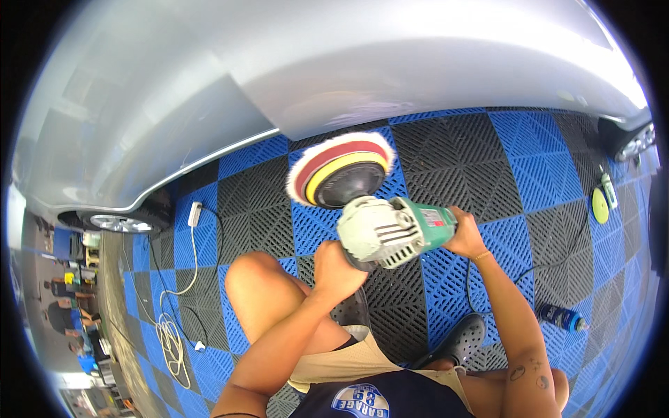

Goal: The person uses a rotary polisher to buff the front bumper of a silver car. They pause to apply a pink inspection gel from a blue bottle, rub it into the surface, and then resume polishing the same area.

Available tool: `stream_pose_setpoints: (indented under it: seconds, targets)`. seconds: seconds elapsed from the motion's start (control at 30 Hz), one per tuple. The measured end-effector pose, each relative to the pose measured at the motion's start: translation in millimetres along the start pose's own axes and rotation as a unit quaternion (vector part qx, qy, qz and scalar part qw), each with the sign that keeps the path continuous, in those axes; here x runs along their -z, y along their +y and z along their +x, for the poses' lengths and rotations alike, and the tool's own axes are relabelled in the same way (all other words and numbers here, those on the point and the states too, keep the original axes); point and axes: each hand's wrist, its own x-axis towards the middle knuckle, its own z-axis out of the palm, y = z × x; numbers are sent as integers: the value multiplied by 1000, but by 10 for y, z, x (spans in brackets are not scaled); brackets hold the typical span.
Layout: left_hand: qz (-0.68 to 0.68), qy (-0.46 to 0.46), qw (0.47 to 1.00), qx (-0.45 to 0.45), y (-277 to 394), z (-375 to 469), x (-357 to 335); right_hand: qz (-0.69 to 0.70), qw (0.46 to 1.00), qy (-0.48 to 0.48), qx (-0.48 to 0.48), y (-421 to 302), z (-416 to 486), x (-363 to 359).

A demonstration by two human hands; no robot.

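Observation:
Both my hands grip a green and pale grey rotary polisher (389, 230) above the floor. My left hand (337, 266) is closed around its side handle, which is mostly hidden by the fingers. At the rear of the green body, my right hand (465, 235) wraps the grip. A white woolly buffing pad (342, 170) with red and yellow layers sits on a black backing plate at the front. The pad is tilted on edge, facing the silver car's side panel (334, 78). Because of the viewing angle, I cannot tell whether pad and panel touch.
Blue and black slatted tiles (454, 151) cover the floor. A power strip (194, 214) and coiled cable (170, 345) lie left. To the right are a dark blue bottle (563, 318), a yellow-green foam pad (600, 205) and a white bottle (608, 190). Several people (70, 313) are far left.

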Motion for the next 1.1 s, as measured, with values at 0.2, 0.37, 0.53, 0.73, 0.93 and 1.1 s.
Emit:
stream_pose_setpoints:
  seconds: [0.2,0.37,0.53,0.73,0.93,1.1]
  targets:
    - [-44,16,999,4,-25,66,139,25,998,37,51,-87,266,-53]
    - [-77,69,995,2,-73,160,222,4,995,32,89,-172,553,-63]
    - [-56,95,994,-19,-77,184,293,11,993,16,117,-255,783,-93]
    - [36,90,994,-46,-7,257,350,64,994,20,88,-268,906,-213]
    - [21,105,992,-61,73,318,308,70,994,19,83,-275,994,-182]
    - [33,146,987,-64,104,399,241,60,995,9,77,-270,1038,-119]
